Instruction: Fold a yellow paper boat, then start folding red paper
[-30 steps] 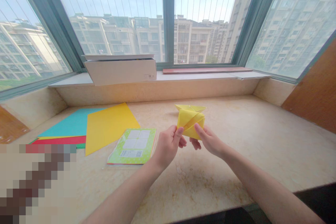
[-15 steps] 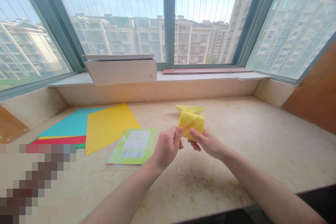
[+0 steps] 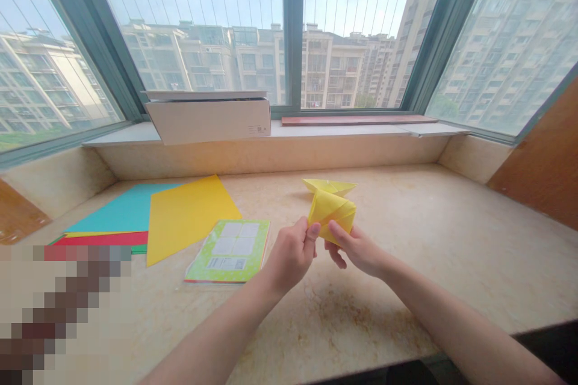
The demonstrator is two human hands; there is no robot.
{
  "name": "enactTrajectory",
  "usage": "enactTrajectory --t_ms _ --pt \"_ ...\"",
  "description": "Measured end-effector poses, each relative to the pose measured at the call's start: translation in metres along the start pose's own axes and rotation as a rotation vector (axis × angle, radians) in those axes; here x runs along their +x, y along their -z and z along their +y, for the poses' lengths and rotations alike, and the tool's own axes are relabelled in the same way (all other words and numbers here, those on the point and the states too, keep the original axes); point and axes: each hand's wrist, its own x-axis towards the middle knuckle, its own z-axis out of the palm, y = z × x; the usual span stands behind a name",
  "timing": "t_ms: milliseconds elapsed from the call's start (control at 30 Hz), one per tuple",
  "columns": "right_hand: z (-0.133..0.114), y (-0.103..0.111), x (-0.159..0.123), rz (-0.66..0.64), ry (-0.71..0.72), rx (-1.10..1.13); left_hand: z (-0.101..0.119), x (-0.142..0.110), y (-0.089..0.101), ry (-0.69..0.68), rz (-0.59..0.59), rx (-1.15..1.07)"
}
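Between my hands is a folded piece of yellow paper (image 3: pixel 333 209), raised above the stone counter, with diagonal creases and overlapping layers facing me. My left hand (image 3: pixel 295 249) pinches its lower left edge, thumb in front. On the lower right, my right hand (image 3: pixel 356 248) grips it with the thumb pressed on the front layer; some of its lower fingers hang below the paper. Just behind stands a yellow paper boat (image 3: pixel 332 185), its lower part partly hidden by the held paper.
To the left lie a large yellow sheet (image 3: pixel 187 222), a blue sheet (image 3: pixel 121 207) and a red sheet (image 3: pixel 106 240). A green packet of paper (image 3: pixel 230 252) lies near my left forearm. A white box (image 3: pixel 208 121) and a reddish-brown strip (image 3: pixel 359 121) rest on the window ledge.
The folded yellow paper has shifted slightly right and tilted a little in my hands. Both hands keep their grip; the view has moved marginally.
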Motion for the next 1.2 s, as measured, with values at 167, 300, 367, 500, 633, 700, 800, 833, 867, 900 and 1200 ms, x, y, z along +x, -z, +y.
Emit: enactTrajectory --t_ms 167,300,367,500,633,700,800,833,867,900,1200 --pt "-0.002 -0.004 -0.003 0.026 0.006 -0.020 0.001 0.003 -0.003 0.117 0.001 -0.233" --pt "-0.003 0.000 -0.003 0.058 -0.004 -0.049 0.001 0.005 -0.006 0.220 -0.058 -0.438" --pt "-0.002 0.002 -0.003 0.048 -0.013 -0.068 -0.001 0.005 -0.006 0.234 -0.079 -0.449" --pt "0.001 0.004 -0.004 0.004 -0.031 -0.101 -0.002 0.004 -0.005 0.230 -0.117 -0.441" --pt "0.000 0.002 -0.005 0.017 -0.018 -0.124 -0.001 0.003 -0.005 0.221 -0.114 -0.462" --pt "-0.002 0.001 -0.003 0.046 0.003 -0.136 -0.001 0.003 -0.007 0.239 -0.099 -0.476" --pt "-0.005 0.004 0.000 0.104 0.016 -0.166 -0.001 0.002 -0.009 0.259 -0.095 -0.463" --pt "-0.006 0.005 0.000 0.116 0.013 -0.184 -0.001 0.002 -0.009 0.257 -0.097 -0.451" --pt "-0.007 0.007 0.001 0.123 0.010 -0.205 -0.002 0.002 -0.009 0.253 -0.101 -0.441" --pt "-0.008 0.009 0.001 0.124 0.010 -0.230 -0.003 0.003 -0.009 0.248 -0.105 -0.433" --pt "-0.013 0.036 -0.005 -0.054 -0.022 -0.527 -0.009 0.009 0.004 0.077 -0.049 -0.154"
